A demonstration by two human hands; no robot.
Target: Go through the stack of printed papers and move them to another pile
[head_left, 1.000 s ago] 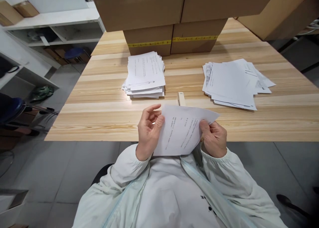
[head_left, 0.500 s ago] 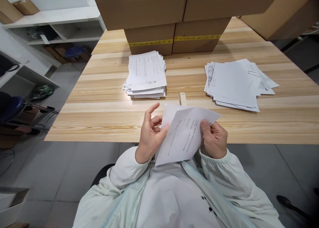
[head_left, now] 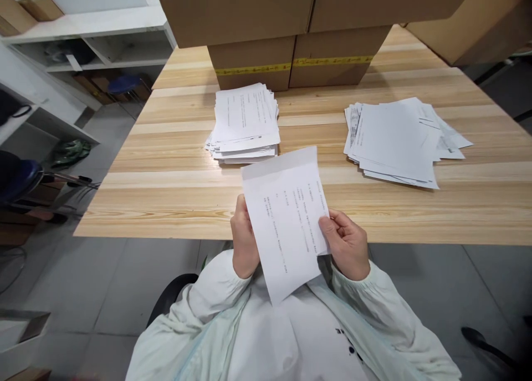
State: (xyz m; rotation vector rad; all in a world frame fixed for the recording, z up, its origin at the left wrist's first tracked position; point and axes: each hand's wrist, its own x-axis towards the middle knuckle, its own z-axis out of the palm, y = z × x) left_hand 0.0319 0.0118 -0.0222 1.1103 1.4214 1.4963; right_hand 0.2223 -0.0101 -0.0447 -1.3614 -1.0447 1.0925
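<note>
Both hands hold one white printed paper sheet (head_left: 286, 214) upright over the near edge of the light wooden plank counter (head_left: 174, 192), just in front of the person's chest. The left hand (head_left: 244, 238) is behind the sheet's left edge, mostly hidden by it; its fingers look curled around that edge, though how tightly I cannot tell. The right hand (head_left: 346, 243) pinches the right edge, thumb on the printed face, other fingers folded behind. Held on both sides, the sheet stays flat and its print faces the wearer (a reading hold, by the look of it).

Beyond the sheet, toward the far side of the counter, lies a squared stack of white printed papers (head_left: 245, 123), text up. To the right of the sheet and farther back lies a looser, fanned pile of white papers (head_left: 394, 140), mostly blank side up. Brown cardboard boxes with yellow tape (head_left: 291, 65) stand behind the squared stack, walling off the counter's back.
</note>
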